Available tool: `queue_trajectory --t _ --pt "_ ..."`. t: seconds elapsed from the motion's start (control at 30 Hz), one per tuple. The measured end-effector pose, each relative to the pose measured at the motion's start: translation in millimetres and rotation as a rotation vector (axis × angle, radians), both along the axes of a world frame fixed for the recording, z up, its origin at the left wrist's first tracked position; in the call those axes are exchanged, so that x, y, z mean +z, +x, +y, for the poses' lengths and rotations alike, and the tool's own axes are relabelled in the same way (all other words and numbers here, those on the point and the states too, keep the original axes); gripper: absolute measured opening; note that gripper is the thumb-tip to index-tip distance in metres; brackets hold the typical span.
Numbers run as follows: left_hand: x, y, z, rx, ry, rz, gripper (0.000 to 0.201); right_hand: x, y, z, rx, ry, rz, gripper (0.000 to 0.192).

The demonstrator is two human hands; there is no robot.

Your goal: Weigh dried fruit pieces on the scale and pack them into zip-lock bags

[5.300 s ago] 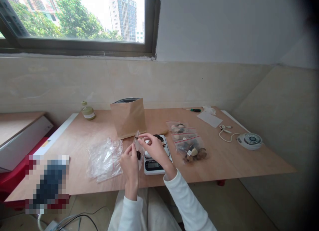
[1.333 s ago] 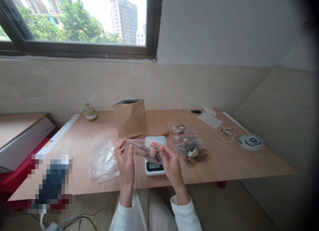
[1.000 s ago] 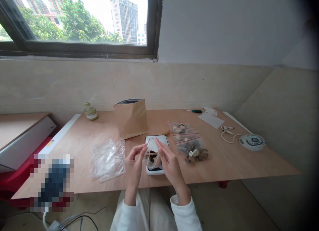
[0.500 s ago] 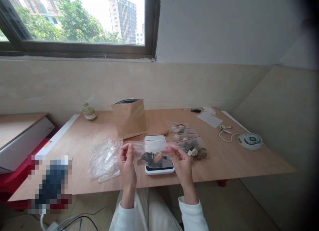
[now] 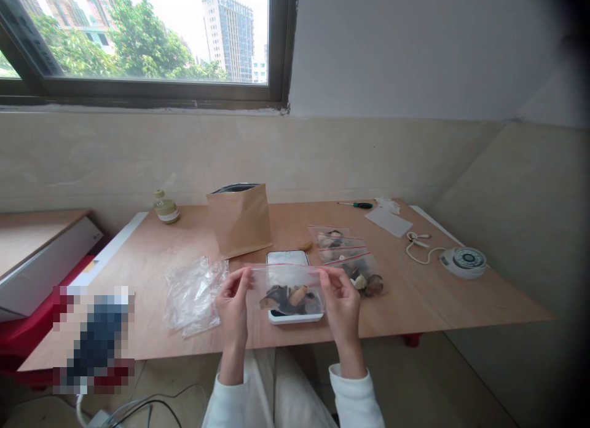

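A clear zip bag (image 5: 290, 297) with dark and tan dried pieces inside hangs stretched between my hands. My left hand (image 5: 234, 294) pinches its upper left corner, while my right hand (image 5: 340, 293) pinches the upper right one. Just behind and below the bag is a white digital scale (image 5: 295, 319), partly hidden by it. To the right lie several filled zip bags (image 5: 341, 246) with red seal strips, overlapping one another. Beside my left hand rests a heap of clear plastic bags (image 5: 193, 296).
An open brown paper pouch (image 5: 240, 225) stands behind the scale. Toward the back are a small bottle (image 5: 166, 209), a green-handled screwdriver (image 5: 362, 205) and a white card (image 5: 388, 221). At right sits a round white device (image 5: 462, 262) with a cord. A blurred-out dark object (image 5: 99, 339) is at left.
Both hands have shifted slightly, and the bag's top edge is pulled straighter. The bag hangs a little lower and more to the right.
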State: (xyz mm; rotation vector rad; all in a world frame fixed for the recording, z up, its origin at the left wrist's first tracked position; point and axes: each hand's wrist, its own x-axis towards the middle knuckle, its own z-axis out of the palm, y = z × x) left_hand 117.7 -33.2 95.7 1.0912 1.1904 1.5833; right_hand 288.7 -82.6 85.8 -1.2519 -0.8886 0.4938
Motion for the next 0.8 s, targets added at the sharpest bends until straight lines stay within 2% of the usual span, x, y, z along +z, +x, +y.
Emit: queue_trajectory --t 0.2,0.33,0.43,0.5,0.57,0.67,0.8 --pt "3.2 -7 -1 0.006 0.007 0.079 0.028 -5.5 0 1 -0.013 -0.012 -0.096 0.026" --pt "8.9 -4 -6 0.012 0.040 0.067 0.026 11.6 -13 4 -0.075 0.029 -0.411 0.031" --pt "13.1 0 -9 -0.011 0.078 0.087 0.024 34.8 -29 10 0.083 0.051 -0.682 0.038" --pt "14.5 2 -10 -0.031 0.110 0.095 0.022 48.0 -37 17 0.241 0.063 -0.791 0.028" --pt "14.6 3 -11 -0.033 0.140 0.110 0.020 55.5 -41 24 0.335 0.069 -0.834 0.015" --pt "13.7 2 -10 -0.023 0.162 0.146 0.018 56.2 -41 34 0.372 0.064 -0.852 0.016" --pt "13.0 2 -10 -0.028 0.160 0.179 0.018 51.5 -40 38 0.330 0.058 -0.885 0.022"
